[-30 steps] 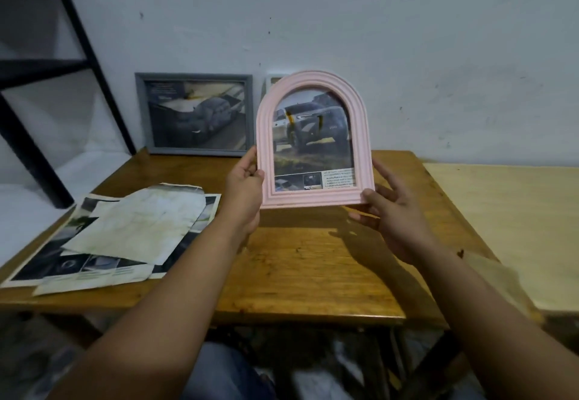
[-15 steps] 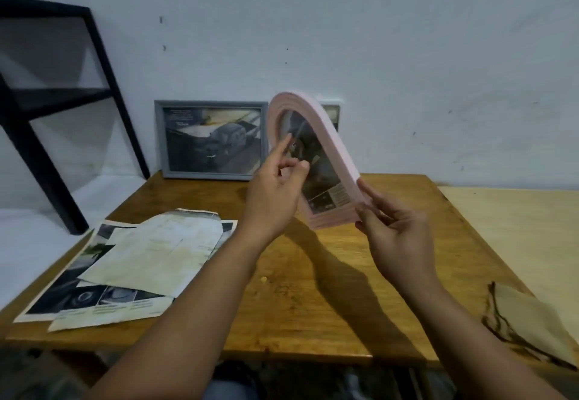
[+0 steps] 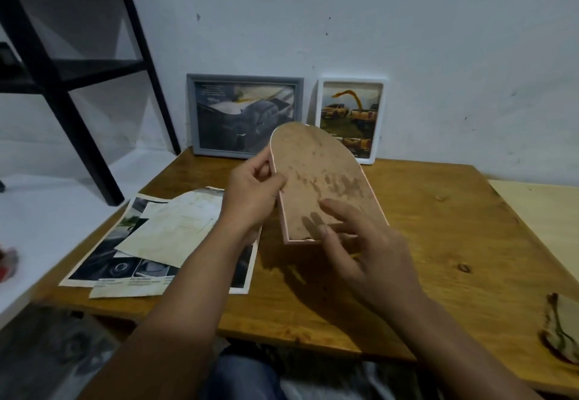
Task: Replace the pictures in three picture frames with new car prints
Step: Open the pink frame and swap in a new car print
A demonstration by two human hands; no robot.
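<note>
With the arched frame [image 3: 316,177] held back-side up over the desk [image 3: 438,227], only its brown stained backing board and a thin pink rim show; the print side faces away. Left hand [image 3: 253,193] grips the frame's edge at 9 o'clock, thumb on the backing, fingers curled under. Right hand [image 3: 360,243] is at the frame's 6 o'clock end, fingers spread and loosely bent; fingertips [image 3: 326,204] rest on the backing near the bottom edge, and whether anything is pinched there can't be told. Frame is tilted, arch end toward 12 o'clock, clear of the desk top. At 12 o'clock, two more frames lean on the wall [image 3: 407,39]: grey frame [image 3: 244,86] at roughly 11, with a dark car print, and white frame [image 3: 351,117] just beside it on the right, with yellow vehicles; the arch overlaps the lower corners of both in view. At 9 o'clock on the desk, a loose stack of prints [image 3: 150,243]: a pale sheet on top, dark car pages under it, partly covered by the left forearm. Black shelf [image 3: 75,64] stands at 10 o'clock, off the desk. A brownish cloth [image 3: 560,334] lies at 4 o'clock near the desk edge. Lighter board [image 3: 545,227] abuts the desk at 3 o'clock.
</note>
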